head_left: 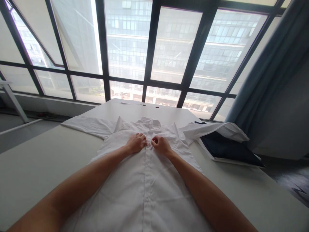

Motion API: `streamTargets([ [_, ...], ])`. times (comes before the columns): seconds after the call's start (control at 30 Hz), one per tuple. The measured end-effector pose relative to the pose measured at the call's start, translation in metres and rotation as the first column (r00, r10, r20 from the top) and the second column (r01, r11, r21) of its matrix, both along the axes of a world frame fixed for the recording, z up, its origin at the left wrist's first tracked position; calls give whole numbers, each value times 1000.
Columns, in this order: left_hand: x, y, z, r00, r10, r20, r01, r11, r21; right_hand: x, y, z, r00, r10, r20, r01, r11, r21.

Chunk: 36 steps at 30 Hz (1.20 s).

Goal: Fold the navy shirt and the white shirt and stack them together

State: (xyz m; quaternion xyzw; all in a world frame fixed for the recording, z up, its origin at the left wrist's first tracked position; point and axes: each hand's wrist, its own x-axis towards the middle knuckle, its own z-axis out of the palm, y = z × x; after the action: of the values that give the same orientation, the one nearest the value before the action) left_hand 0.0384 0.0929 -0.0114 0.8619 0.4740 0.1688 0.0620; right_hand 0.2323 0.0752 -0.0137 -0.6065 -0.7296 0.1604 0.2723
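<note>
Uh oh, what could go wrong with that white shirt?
The shirt could drag the dark cloth out of place if pulled, because one sleeve lies over it. Also, the shirt is rumpled around the left hand and right hand, so uneven tugging might crease it more.

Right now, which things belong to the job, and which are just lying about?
In the job:
- white shirt
- left hand and right hand, at its front
- table under it

Just about:
- dark cloth, partly under a sleeve
- curtain
</note>
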Motion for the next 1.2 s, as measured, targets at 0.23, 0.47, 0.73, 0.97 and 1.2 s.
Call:
streamTargets([
  [0.23, -29, 0, -4, 976, -75, -204, 34, 979, -199, 54, -3, 8, 838, -34, 545, 96, 992, -86],
  [0.47, -9, 32, 26, 979, -23, -203, -2, 993, -122, 49, 38, 39, 837, -140, 529, 193, 980, -47],
  [0.73, 24, 101, 21, 989, 123, -78, -123, 992, 6, 21, 102, 28, 886, -142, 441, 117, 990, 83],
  [0.97, 30, 175, 23, 989, 106, -101, -98, 992, 81, 30, 139, 8, 969, -246, -20, 247, 965, 91],
  [1.2, 23, 200, 19, 989, 41, -141, -23, 992, 127, 51, 160, -8, 599, -309, -739, 340, 933, -115],
])
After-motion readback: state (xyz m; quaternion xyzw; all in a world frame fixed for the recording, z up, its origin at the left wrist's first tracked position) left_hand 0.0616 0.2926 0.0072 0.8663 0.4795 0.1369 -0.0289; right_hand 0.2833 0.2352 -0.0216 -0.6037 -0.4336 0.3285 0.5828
